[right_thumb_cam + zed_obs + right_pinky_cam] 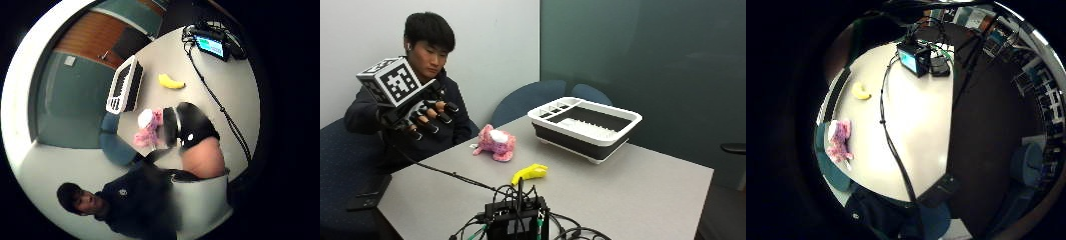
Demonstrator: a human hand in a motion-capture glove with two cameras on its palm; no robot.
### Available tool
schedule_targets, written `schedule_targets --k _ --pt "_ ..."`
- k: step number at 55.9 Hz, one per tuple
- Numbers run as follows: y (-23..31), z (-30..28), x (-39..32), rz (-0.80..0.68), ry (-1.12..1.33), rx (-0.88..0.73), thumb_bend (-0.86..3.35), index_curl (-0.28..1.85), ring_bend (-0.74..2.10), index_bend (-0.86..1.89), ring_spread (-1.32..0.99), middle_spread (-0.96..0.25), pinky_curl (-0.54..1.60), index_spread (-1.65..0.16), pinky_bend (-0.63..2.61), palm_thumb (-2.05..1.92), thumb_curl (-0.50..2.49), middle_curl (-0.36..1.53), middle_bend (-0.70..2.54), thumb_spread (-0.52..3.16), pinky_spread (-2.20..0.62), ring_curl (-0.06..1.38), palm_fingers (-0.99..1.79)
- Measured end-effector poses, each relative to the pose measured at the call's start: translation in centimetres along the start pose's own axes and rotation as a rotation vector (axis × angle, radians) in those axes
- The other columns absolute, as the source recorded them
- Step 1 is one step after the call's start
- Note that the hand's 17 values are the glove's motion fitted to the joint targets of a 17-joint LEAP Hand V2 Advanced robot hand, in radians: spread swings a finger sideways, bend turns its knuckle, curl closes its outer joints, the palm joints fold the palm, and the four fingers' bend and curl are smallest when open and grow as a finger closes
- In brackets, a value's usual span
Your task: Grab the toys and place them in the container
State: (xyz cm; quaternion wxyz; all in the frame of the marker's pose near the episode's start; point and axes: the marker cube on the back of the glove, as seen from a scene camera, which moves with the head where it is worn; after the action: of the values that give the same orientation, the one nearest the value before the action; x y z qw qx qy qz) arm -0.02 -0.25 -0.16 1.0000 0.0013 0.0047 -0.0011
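Hovering above the table (639, 185) near the person's chest: right hand (420, 116), gloved, raised well clear of everything. Fingers (433, 117) spread and only slightly bent, holding nothing, touching nothing. Pink plush (494, 143) lies on the table near the person's edge. Yellow toy (530, 172) sits further toward the table's middle, apart from the plush. Container (586, 125), white rim with dark walls, stands on the far side of the table, well apart from both toys. Thumb-side palm view shows the plush (149, 129) beside the container (125, 85), yellow toy (171, 82) nearby.
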Motion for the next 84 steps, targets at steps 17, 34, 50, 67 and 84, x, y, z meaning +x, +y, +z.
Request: schedule_targets --k 17,34,50,67,84 --pt "-2.3 -0.7 -1.8 -0.025 0.016 -0.079 0.07 0.12 0.23 0.14 -0.02 -0.05 0.2 -0.26 0.78 0.04 0.1 0.16 0.19 1.2 -0.02 0.09 -0.04" --pt "-5.2 -2.4 -5.7 0.008 0.229 -0.233 -0.02 0.18 0.18 0.13 -0.02 -0.04 0.21 -0.26 0.83 -0.02 0.17 0.23 0.17 1.26 -0.02 0.14 -0.17" --pt "-9.3 -2.7 -8.6 0.021 0.376 -0.335 -0.04 0.24 0.15 0.16 -0.01 -0.03 0.21 -0.26 0.84 -0.03 0.21 0.23 0.13 1.15 -0.02 0.15 -0.22" --pt "-11.8 1.7 -9.8 0.033 0.452 -0.431 -0.04 0.27 0.15 0.16 0.0 -0.03 0.2 -0.26 0.84 -0.03 0.24 0.22 0.13 1.12 -0.02 0.15 -0.23" --pt "-14.4 9.3 -10.1 0.027 0.58 -0.576 -0.02 0.33 0.14 0.21 0.0 0.0 0.2 -0.26 0.84 -0.01 0.26 0.19 0.07 1.13 -0.02 0.13 -0.25"
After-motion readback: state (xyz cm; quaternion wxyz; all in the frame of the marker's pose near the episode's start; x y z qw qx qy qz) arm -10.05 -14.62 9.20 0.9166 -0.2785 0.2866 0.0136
